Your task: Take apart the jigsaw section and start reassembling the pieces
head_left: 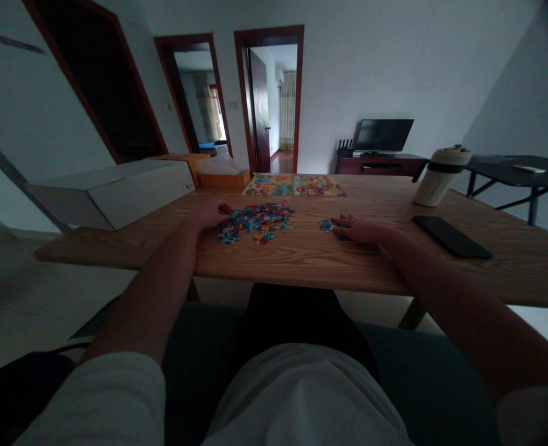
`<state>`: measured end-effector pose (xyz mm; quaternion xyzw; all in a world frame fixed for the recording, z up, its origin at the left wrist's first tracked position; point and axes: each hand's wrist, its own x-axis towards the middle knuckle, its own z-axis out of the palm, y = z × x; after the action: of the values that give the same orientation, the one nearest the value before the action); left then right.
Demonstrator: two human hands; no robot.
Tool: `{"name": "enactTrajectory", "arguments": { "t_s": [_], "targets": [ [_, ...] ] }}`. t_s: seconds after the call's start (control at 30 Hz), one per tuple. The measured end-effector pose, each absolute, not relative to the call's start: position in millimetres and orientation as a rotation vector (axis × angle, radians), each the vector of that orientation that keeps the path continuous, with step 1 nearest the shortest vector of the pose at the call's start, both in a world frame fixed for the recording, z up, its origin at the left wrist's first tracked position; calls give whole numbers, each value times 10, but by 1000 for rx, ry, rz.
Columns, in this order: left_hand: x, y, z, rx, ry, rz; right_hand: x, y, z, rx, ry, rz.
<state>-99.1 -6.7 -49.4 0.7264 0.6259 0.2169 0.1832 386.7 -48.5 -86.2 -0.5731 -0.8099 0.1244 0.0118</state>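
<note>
A heap of colourful jigsaw puzzle pieces (264, 217) lies on the wooden table in front of me. At the heap's left edge is my left hand (212, 215), its fingers curled in against the pieces; what lies between the fingertips is too small and dark to make out. Farther right, a few blue puzzle pieces (326, 225) sit apart from the heap. My right hand (358, 229) rests flat over part of this small group, fingers stretched out to the left, hiding some of it.
Behind the heap lies a colourful picture sheet (295, 185). A long white box (139, 189) and an orange box (225, 178) stand at the left. To the right are a black phone-like slab (451, 236) and a cream tumbler (441, 176) on the wooden table (283, 266).
</note>
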Motion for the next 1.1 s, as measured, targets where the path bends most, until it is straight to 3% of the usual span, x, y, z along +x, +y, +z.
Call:
{"name": "enactTrajectory", "arguments": {
  "t_s": [0.9,1.1],
  "targets": [
    [-874,-158,-437,2204,1824,557,3904,-486,-844,-1732,-2553,406],
    [-590,-196,-453,2402,1635,324,3905,-463,-885,-1746,-2546,393]
  ]
}}
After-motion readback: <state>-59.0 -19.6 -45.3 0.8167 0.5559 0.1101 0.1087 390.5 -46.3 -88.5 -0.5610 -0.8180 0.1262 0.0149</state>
